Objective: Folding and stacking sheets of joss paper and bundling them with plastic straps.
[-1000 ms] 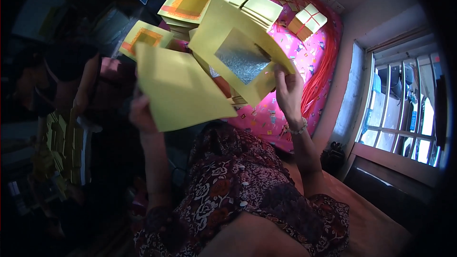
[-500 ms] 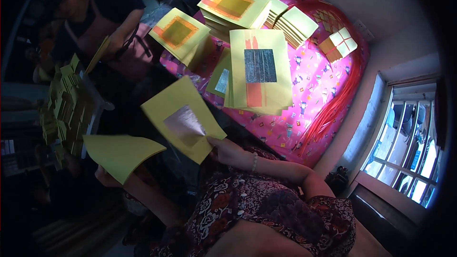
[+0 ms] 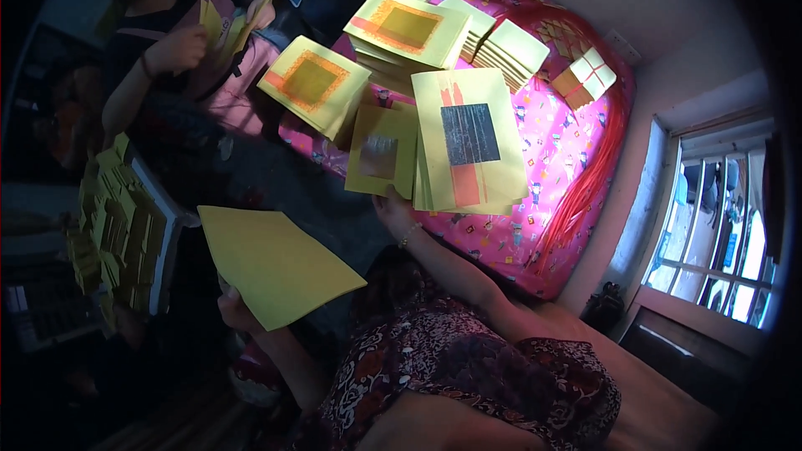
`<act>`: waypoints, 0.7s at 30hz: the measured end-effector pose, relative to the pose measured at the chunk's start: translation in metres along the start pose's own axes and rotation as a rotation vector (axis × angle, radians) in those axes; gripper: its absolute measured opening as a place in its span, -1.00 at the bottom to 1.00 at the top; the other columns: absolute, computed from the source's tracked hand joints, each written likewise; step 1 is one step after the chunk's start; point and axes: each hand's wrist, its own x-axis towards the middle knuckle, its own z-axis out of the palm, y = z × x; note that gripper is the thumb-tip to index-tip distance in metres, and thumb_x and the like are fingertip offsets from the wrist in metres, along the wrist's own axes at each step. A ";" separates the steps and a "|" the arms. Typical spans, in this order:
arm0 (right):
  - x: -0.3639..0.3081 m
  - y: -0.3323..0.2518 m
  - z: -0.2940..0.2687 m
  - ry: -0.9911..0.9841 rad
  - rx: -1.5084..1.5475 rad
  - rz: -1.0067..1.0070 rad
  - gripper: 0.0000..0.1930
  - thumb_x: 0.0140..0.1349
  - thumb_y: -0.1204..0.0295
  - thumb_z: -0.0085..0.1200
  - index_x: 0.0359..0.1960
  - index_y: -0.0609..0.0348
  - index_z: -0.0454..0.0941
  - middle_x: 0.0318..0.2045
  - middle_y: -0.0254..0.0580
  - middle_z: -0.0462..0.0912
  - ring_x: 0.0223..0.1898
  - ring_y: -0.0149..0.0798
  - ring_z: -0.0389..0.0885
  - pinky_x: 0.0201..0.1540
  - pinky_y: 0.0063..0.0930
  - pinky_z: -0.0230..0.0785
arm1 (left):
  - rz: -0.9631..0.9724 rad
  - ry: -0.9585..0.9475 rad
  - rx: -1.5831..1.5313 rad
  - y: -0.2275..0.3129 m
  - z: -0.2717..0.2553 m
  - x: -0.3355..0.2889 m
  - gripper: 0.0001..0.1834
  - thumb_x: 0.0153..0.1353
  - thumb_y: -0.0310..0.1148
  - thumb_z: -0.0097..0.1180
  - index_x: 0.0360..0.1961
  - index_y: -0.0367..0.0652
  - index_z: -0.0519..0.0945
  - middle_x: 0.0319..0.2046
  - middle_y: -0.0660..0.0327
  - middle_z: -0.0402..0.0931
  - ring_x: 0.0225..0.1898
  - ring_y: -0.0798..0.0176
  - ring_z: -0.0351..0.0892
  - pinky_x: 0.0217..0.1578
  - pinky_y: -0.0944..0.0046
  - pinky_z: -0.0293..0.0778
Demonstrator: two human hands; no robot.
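Note:
My left hand [image 3: 236, 307] grips the lower edge of a plain yellow paper sheet [image 3: 280, 263], which tilts in front of me; whether several sheets lie together there is hard to tell. My right hand [image 3: 394, 207] pinches the bottom edge of another yellow sheet with a silver square [image 3: 378, 150], at the near edge of the pink covered surface. Partly behind it and to the right lies a pile of yellow sheets with a dark foil square and orange band [image 3: 472, 142].
On the pink patterned cover [image 3: 555, 192] stand stacks with orange-bordered squares [image 3: 409, 25] [image 3: 309, 79], tied bundles [image 3: 586, 79] and red strands [image 3: 585, 192]. At left, fanned yellow paper [image 3: 121, 225] sits on a white-edged board. A co-worker [image 3: 180, 42] holds yellow sheets.
My right hand has carried its sheet up and right, from the middle to beside the dark-square pile. My left hand's sheet has moved right and opened toward me. The co-worker now handles sheets with both hands.

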 end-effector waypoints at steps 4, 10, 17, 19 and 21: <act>-0.047 -0.009 -0.035 -0.291 -0.303 0.168 -0.70 0.36 0.31 0.07 0.06 0.10 0.40 -0.06 -0.21 0.53 -0.04 -0.25 0.54 0.11 -0.28 0.42 | -0.035 0.055 0.222 -0.015 0.043 0.024 -0.54 0.14 -0.30 -0.04 0.01 -0.40 0.43 -0.28 0.07 0.54 -0.31 0.22 0.59 -0.37 0.33 0.53; -0.223 -0.124 0.056 -0.663 -1.023 0.150 -0.84 0.35 0.41 -0.06 -0.13 0.15 0.53 -0.30 -0.36 0.61 -0.24 -0.45 0.57 -0.22 -0.46 0.44 | -0.130 -0.011 0.387 -0.055 0.090 0.062 -0.49 0.00 -0.28 0.02 -0.07 -0.44 0.50 -0.26 0.04 0.57 -0.29 0.21 0.58 -0.27 0.30 0.50; -0.302 -0.264 0.099 -0.783 -1.848 -0.905 -0.84 0.19 0.54 0.01 -0.18 0.19 0.49 -0.39 -0.10 0.56 -0.32 0.03 0.61 -0.23 -0.24 0.47 | -0.368 -0.092 0.398 -0.076 0.123 0.117 -0.53 0.00 -0.26 0.03 -0.13 -0.43 0.53 -0.28 0.05 0.59 -0.30 0.25 0.59 -0.24 0.34 0.48; -0.318 -0.279 0.125 -0.736 -1.782 -0.912 -0.77 0.16 0.55 0.05 -0.12 0.18 0.49 -0.32 -0.09 0.55 -0.26 0.03 0.61 -0.17 -0.22 0.48 | -0.470 -0.163 0.357 -0.088 0.123 0.143 -0.56 0.02 -0.27 0.02 -0.15 -0.42 0.53 -0.29 0.08 0.59 -0.32 0.30 0.58 -0.26 0.36 0.47; -0.331 -0.285 0.145 -0.705 -1.713 -0.913 -0.70 0.12 0.57 0.09 -0.06 0.16 0.49 -0.25 -0.08 0.55 -0.19 0.02 0.60 -0.12 -0.20 0.48 | -0.563 -0.227 0.322 -0.098 0.126 0.162 -0.59 0.04 -0.29 0.00 -0.17 -0.40 0.53 -0.31 0.11 0.59 -0.35 0.35 0.58 -0.27 0.38 0.47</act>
